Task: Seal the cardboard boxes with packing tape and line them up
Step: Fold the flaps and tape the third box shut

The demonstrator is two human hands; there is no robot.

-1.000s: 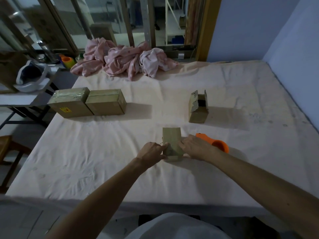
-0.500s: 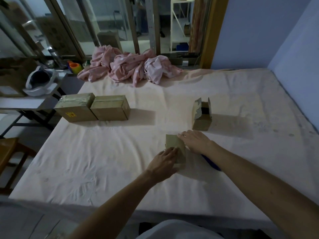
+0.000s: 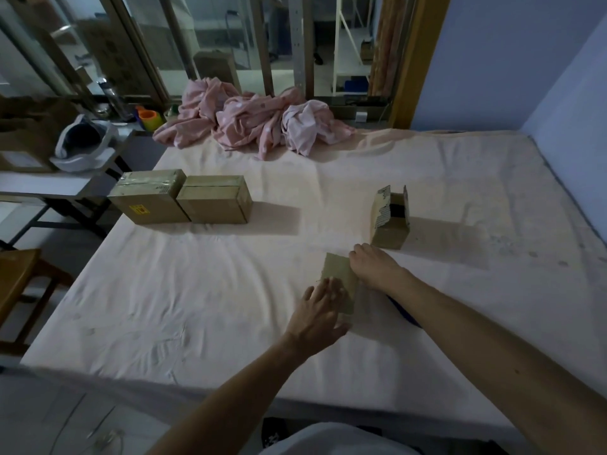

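Two hands are working over one small box (image 3: 340, 274) near the front of the bed (image 3: 197, 307). The left hand (image 3: 320, 310) is pressing flat on the box's near end, fingers straight and gripping nothing; a second ago it was pinching the left side. The right hand (image 3: 374, 267) is lying along the box's right edge, fingers laid out and holding nothing, having slid toward the far corner. The orange dispenser that was showing beside that wrist is now hiding behind the forearm (only a dark blue sliver (image 3: 402, 311) is peeking out). I'd judge the tape is down and being smoothed, so this box is nearly ready for the line. Farther back, one open box (image 3: 391, 221) is waiting with its flaps up. At far left, the left sealed box (image 3: 149, 200) and the right sealed box (image 3: 215, 203) are sitting side by side, touching. That is making four boxes in all, with pink bedding (image 3: 253, 123) lying crumpled beyond.
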